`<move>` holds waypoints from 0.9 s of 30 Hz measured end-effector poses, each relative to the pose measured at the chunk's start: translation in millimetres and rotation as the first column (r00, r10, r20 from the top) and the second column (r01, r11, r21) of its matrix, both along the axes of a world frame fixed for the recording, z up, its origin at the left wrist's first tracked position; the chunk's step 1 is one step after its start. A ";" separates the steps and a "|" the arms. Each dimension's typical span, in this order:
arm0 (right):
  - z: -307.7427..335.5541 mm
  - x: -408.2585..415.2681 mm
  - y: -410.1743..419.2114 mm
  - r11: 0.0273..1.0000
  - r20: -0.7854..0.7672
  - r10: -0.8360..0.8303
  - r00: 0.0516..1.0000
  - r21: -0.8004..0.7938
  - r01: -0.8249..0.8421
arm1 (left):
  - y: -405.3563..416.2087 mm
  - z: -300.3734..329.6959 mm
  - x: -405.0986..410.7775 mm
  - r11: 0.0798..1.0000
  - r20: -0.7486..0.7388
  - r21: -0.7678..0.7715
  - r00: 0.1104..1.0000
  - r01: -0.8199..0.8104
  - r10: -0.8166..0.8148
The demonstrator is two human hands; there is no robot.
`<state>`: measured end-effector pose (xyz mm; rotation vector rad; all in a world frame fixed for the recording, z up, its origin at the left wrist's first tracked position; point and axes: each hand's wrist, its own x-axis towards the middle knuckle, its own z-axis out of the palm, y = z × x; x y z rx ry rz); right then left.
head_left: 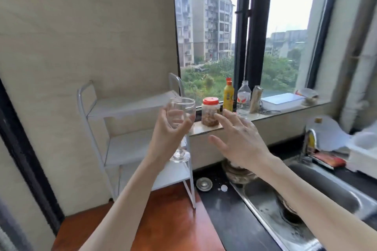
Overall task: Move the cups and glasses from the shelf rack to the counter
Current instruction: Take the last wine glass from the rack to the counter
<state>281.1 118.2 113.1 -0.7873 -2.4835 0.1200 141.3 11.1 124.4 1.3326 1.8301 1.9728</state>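
Observation:
My left hand [170,130] grips a clear stemmed wine glass [182,111] by its bowl and holds it upright in the air, in front of the white shelf rack [130,144]. The glass's foot hangs just above the rack's lower right corner. The three shelves of the rack that I can see carry nothing. My right hand [239,138] hovers to the right of the glass with its fingers spread and nothing in it. The dark counter [222,210] lies below both hands.
On the window sill [285,113] stand a red-lidded jar [210,111], a yellow bottle [228,94], a clear bottle [243,96] and a book. A steel sink [271,199] with a tap [309,142] fills the right. A small metal lid [204,184] lies on the counter; a red-brown surface [173,222] is nearest me.

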 end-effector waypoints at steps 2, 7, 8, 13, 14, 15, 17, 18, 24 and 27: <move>-10.5 48.2 5.6 0.995 0.013 -0.095 0.995 -0.029 0.095 | 9.4 -11.7 34.3 0.997 -0.011 -0.046 0.998 0.064 -0.064; -36.7 173.4 14.0 0.952 0.050 -0.299 0.953 -0.057 0.301 | 43.9 -34.1 132.6 0.968 -0.004 -0.111 0.974 0.223 -0.225; -40.4 200.7 15.6 0.939 0.062 -0.336 0.940 -0.056 0.340 | 53.2 -38.8 156.0 0.958 0.009 -0.111 0.964 0.263 -0.264; -53.9 351.7 27.0 0.852 0.111 -0.511 0.853 -0.070 0.519 | 104.8 -60.6 293.7 0.878 0.058 -0.076 0.882 0.472 -0.468; -56.3 384.2 28.7 0.830 0.135 -0.542 0.830 -0.070 0.553 | 115.5 -63.4 324.9 0.859 0.067 -0.070 0.861 0.507 -0.503; -59.3 417.1 29.6 0.806 0.162 -0.572 0.804 -0.073 0.588 | 125.8 -66.2 356.8 0.839 0.076 -0.071 0.842 0.539 -0.535; -65.0 482.7 30.6 0.751 0.213 -0.632 0.745 -0.068 0.657 | 145.3 -72.9 419.5 0.787 0.099 -0.078 0.790 0.612 -0.605; -66.8 515.7 30.2 0.720 0.229 -0.663 0.713 -0.065 0.690 | 153.5 -76.1 451.0 0.755 0.113 -0.080 0.759 0.651 -0.642; -74.0 684.3 18.1 0.528 0.265 -0.805 0.531 -0.089 0.845 | 187.2 -84.1 613.9 0.585 0.137 -0.138 0.600 0.799 -0.788; -82.1 748.9 17.2 0.438 0.266 -0.853 0.449 -0.103 0.893 | 207.9 -84.5 684.1 0.517 0.114 -0.150 0.534 0.843 -0.838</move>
